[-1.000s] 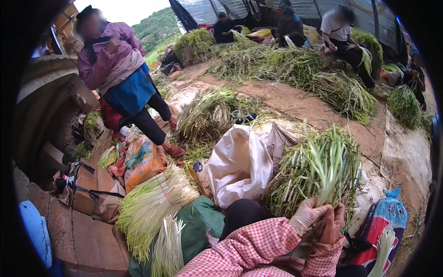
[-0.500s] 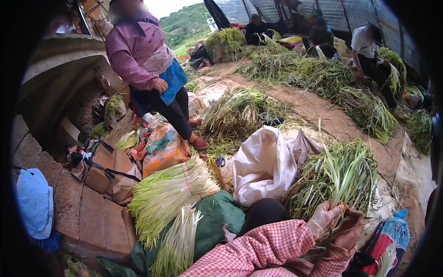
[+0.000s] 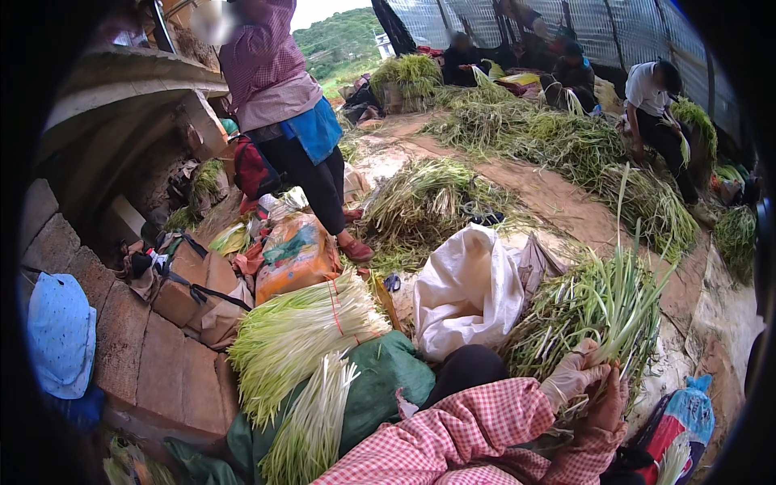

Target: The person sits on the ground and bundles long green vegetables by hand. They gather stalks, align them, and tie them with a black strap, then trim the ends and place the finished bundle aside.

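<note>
My left hand [image 3: 575,373], in a pale thin glove, pinches the lower ends of green leafy stalks [image 3: 622,315], which rise above both hands. My right hand [image 3: 606,400], bare, is closed at the same stalk ends, just right of and below the left one. Behind them lies a heap of untrimmed greens [image 3: 558,315]. On a green sack [image 3: 392,372] at my left rest a large banded bundle of pale trimmed stalks [image 3: 287,339] and a smaller bundle [image 3: 311,416]. An open white woven sack [image 3: 469,299] stands beyond my knee.
A person [image 3: 295,153] in checked top and blue apron stands at upper left. Several seated people [image 3: 651,109] work among piles of greens [image 3: 485,125] at the back. Concrete blocks [image 3: 174,376], a blue hat-like item [image 3: 61,331], an orange bag [image 3: 295,259] and a red-blue sack [image 3: 679,420] lie around me.
The view has turned slightly, shifting the scene rightward. The stalks in my hands now stand more upright. The standing person has raised an arm toward the head.
</note>
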The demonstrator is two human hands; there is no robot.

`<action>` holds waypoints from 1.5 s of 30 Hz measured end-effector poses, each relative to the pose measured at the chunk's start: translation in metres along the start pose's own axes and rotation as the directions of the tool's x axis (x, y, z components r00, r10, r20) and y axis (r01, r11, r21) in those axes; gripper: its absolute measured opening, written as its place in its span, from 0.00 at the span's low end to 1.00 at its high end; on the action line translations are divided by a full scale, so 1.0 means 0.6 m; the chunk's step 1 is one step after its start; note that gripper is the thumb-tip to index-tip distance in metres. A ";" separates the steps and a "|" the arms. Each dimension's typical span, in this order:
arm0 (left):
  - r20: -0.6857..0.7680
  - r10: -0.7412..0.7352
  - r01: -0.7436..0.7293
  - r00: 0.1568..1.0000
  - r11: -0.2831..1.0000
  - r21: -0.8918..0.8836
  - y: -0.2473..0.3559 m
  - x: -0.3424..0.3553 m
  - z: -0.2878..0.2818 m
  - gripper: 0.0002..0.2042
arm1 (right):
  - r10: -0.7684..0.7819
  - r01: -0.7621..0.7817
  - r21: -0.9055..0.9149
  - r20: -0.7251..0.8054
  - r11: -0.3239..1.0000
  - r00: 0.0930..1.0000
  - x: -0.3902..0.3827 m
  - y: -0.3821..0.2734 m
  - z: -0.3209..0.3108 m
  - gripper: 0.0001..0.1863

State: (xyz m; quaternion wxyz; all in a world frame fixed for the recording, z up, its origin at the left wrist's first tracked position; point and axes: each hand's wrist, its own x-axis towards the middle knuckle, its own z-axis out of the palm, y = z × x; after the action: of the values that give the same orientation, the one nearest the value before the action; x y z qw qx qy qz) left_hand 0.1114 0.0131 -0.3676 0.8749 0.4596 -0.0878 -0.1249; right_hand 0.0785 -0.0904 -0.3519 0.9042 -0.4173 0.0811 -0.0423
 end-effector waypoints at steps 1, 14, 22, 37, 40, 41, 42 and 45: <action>-0.001 0.030 -0.030 1.000 1.000 0.007 0.003 0.000 -0.001 0.19 | 0.020 -0.021 0.030 0.051 0.999 0.999 -0.001 -0.001 -0.003 0.13; -0.109 0.247 -0.263 0.963 0.947 -0.182 0.102 -0.027 0.025 0.09 | -0.512 0.458 -0.654 0.125 0.601 0.850 -0.009 0.047 -0.025 0.12; -0.493 0.445 -0.500 0.748 0.866 0.023 0.356 0.002 -0.007 0.09 | -0.491 0.062 -0.998 0.053 0.002 0.870 0.031 0.050 -0.253 0.20; -0.371 -0.020 -0.082 0.928 0.963 -0.258 0.186 0.017 -0.025 0.09 | -0.025 0.533 -0.739 0.576 0.411 0.817 -0.052 -0.023 0.098 0.19; -0.315 0.042 -0.177 0.948 0.893 -0.414 0.211 0.015 -0.034 0.09 | -0.268 0.435 -0.829 0.356 0.352 0.895 -0.017 -0.024 0.048 0.16; -0.285 0.076 -0.204 0.955 0.868 -0.453 0.215 0.013 -0.044 0.09 | -0.403 0.374 -0.884 0.246 0.280 0.882 0.002 -0.025 0.027 0.15; -0.203 0.096 -0.184 0.974 0.861 -0.474 0.208 0.015 -0.057 0.11 | -0.449 0.310 -0.925 0.187 0.218 0.874 0.013 -0.026 0.006 0.15; -0.106 0.088 -0.127 0.990 0.880 -0.457 0.188 0.019 -0.062 0.13 | -0.355 0.139 -0.984 0.091 0.113 0.931 0.047 -0.008 -0.052 0.16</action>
State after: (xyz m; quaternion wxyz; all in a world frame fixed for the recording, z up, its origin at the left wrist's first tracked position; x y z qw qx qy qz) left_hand 0.1482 0.1007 -0.2948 0.9676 0.2371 -0.0448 -0.0743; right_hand 0.1004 -0.1207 -0.3713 0.3874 -0.9023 0.0937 -0.1646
